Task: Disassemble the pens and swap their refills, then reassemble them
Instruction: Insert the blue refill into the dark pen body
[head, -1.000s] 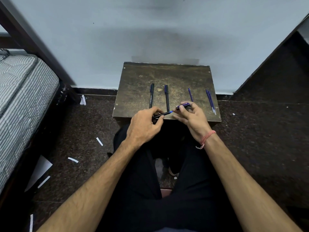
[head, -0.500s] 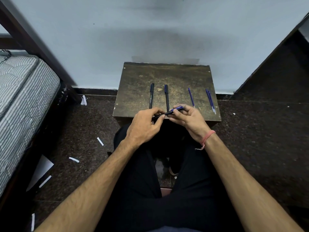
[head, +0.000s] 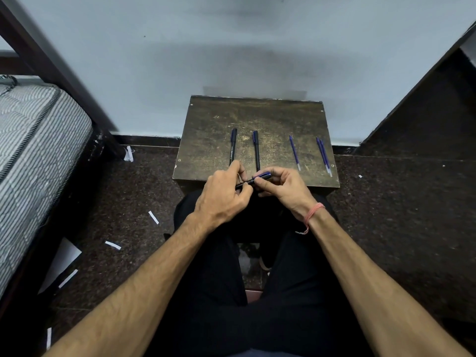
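Note:
A black pen with a blue cap [head: 253, 179] is held level over the near edge of the small wooden table [head: 206, 140]. My left hand [head: 222, 195] pinches its dark barrel end, and my right hand [head: 282, 188] grips the blue cap end. Two more black pens [head: 233, 146] [head: 256, 150] lie side by side on the table, pointing away from me. To their right lie a single blue refill [head: 294, 152] and a pair of blue refills [head: 324, 155] close together.
A striped mattress [head: 33, 155] on a dark bed frame stands at the left. White paper scraps [head: 112, 244] litter the dark stone floor. A pale wall rises behind the table, and a dark panel [head: 425, 112] slants at the right. My black-trousered legs sit under the table's edge.
The right hand has slid left along the pen, pushing the blue cap end toward the left hand; the exposed blue part is no longer visible and the pen looks shorter.

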